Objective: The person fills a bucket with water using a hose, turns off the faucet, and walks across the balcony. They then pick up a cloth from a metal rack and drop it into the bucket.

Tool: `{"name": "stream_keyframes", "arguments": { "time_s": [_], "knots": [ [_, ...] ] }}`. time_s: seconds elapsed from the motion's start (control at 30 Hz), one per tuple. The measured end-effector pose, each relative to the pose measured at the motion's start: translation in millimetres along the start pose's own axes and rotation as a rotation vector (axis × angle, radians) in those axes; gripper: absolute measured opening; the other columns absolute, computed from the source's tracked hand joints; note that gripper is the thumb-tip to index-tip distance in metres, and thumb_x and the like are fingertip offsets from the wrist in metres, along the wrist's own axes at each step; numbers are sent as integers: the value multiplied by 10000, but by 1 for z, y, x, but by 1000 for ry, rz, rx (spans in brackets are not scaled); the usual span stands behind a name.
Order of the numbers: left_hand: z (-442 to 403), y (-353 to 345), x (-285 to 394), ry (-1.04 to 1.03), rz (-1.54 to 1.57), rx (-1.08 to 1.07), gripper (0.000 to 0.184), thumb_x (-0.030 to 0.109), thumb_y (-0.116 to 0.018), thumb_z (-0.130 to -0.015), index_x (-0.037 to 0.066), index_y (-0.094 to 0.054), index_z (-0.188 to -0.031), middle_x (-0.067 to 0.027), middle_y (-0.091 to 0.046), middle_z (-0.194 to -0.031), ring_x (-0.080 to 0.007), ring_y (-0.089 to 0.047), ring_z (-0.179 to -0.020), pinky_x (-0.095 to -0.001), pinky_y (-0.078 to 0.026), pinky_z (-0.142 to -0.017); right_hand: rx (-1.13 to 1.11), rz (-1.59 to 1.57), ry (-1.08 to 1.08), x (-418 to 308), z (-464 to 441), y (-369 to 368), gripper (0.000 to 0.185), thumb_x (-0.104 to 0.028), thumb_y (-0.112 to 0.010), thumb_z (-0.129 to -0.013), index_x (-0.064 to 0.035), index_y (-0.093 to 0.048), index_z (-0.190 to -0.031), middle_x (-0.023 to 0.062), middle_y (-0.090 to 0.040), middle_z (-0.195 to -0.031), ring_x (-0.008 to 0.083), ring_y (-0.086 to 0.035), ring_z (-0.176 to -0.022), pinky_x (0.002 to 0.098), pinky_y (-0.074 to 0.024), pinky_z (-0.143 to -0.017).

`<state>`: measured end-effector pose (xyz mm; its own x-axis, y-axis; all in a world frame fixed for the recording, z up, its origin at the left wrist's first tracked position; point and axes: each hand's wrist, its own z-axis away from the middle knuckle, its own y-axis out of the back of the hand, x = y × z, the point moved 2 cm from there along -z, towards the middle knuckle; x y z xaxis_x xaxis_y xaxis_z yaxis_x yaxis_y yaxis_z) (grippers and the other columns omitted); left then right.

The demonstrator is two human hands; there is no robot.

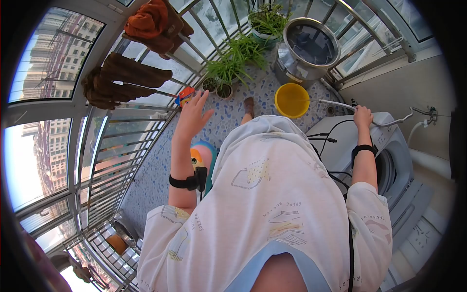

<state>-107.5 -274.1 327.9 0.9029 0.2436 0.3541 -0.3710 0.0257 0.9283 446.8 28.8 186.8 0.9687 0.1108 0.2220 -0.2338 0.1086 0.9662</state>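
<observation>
My right hand (363, 117) is closed around a thin grey hose (335, 103). The hose's free end points left, toward a yellow bucket (292, 100) on the floor. Behind my hand the hose runs to a wall tap (432, 115). Whether water comes out of it I cannot tell. On the other side my left hand (194, 117) is raised with its fingers apart and holds nothing. Past its fingertips, by the railing, is a small red, orange and blue packet (185, 96). A washing machine (386, 130) stands below my right hand.
Potted green plants (232, 57) line the railing (121, 165). A large steel pot (298, 68) with dark contents stands behind the bucket. Brown cloths (129, 78) hang at left. Black cables (325, 140) run beside the washing machine. A colourful stool-like object (208, 155) is beneath my left arm.
</observation>
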Motion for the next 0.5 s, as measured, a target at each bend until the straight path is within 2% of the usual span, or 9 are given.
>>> {"name": "stream_keyframes", "arguments": {
  "time_s": [0.27, 0.33, 0.4, 0.5],
  "knots": [
    [-1, 8, -1, -57, 33, 57, 634, 277, -636, -897, 73, -394, -1445, -255, -433, -1430, -399, -471, -1272, -472, -370, -1050, 24, -17, 27, 1, 0, 3, 206, -280, -546, -936, -182, -687, -1051, 64, -661, -1063, 300, -582, -1064, 493, -430, -898],
    [5, 11, 5, -42, 72, 64, 629, 274, -634, -898, 74, -396, -1444, -255, -432, -1431, -401, -471, -1272, -474, -372, -1049, -26, -7, 17, -1, 0, 6, 206, -273, -547, -934, -184, -687, -1056, 65, -663, -1077, 297, -581, -1075, 496, -434, -893],
    [13, 14, 13, -14, 50, 58, 623, 212, -655, -894, 98, -396, -1450, -216, -415, -1460, -378, -452, -1298, -408, -381, -1055, -54, -18, 12, -4, -1, 11, 201, -254, -540, -929, -182, -690, -1042, 67, -661, -1084, 296, -574, -1087, 496, -425, -902],
    [32, 5, 24, -18, -33, 0, 628, 210, -655, -894, 97, -391, -1452, -216, -414, -1461, -384, -451, -1298, -415, -377, -1060, -64, -54, 15, -1, -2, 6, 205, -237, -530, -924, -174, -692, -1032, 74, -660, -1098, 303, -563, -1110, 503, -412, -915]
  ]
}}
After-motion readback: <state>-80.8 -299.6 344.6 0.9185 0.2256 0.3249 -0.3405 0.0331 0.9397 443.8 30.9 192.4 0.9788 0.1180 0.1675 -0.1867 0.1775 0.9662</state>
